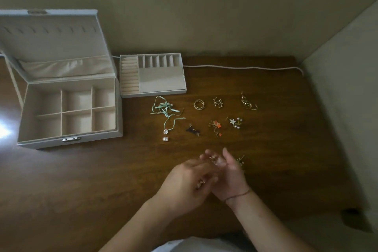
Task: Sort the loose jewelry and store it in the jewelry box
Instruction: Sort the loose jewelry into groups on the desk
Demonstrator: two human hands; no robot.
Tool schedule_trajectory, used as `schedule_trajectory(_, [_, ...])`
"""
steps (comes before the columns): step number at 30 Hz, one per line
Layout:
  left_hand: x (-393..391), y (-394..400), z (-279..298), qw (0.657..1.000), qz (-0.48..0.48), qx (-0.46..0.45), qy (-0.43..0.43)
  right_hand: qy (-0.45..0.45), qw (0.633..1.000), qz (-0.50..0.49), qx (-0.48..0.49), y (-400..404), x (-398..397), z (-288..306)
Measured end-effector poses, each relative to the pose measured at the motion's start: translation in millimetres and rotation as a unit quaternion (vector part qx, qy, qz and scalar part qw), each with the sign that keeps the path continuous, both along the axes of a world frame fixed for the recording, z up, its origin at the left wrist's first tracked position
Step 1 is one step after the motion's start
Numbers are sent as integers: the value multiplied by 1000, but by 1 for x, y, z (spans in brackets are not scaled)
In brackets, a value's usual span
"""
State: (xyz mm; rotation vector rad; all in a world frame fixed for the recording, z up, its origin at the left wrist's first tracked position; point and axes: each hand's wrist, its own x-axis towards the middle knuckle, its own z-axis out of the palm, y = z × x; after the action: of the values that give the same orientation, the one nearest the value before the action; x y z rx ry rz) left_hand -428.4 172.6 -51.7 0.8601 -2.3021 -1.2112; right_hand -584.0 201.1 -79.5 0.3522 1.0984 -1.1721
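Note:
The white jewelry box stands open at the left, its divided compartments empty. Its removable tray lies beside it. Loose jewelry lies on the table: a green ribbon necklace, a gold ring, another ring, a gold cuff, dark earrings, orange star earrings and pearl flower earrings. My left hand and my right hand meet near the table's front. Their fingertips hold a small clear and gold piece between them. A small gold piece lies just behind my right hand.
A white cord runs along the back of the wooden table by the wall. Another wall closes the right side. Bright glare falls on the table left of the box.

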Motion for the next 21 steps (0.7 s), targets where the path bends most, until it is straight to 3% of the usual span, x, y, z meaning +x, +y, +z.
schedule_trajectory(4, [-18,2,1,999,-26,-1,24,45,994,99,18,10,-34,-5])
schedule_trajectory(8, [-33,1,-7,999,-33,-18,1,210,938,271,46,9,-85,2])
schedule_trajectory(10, [-38,0,-12,1000,-27,-11,-10,375,867,318,76,-2,-116,7])
schedule_trajectory(12, [-44,0,-17,1000,-19,-5,-22,537,755,361,107,-19,-143,12])
schedule_trajectory(14, [-49,-1,-22,999,-14,4,-36,615,687,376,96,-38,-163,13])
schedule_trajectory(18, [-58,-1,-32,998,-17,7,-57,680,610,403,56,-74,-180,-2])
schedule_trajectory(21, [-64,-1,-36,997,-29,0,-75,697,587,411,31,-84,-184,-13])
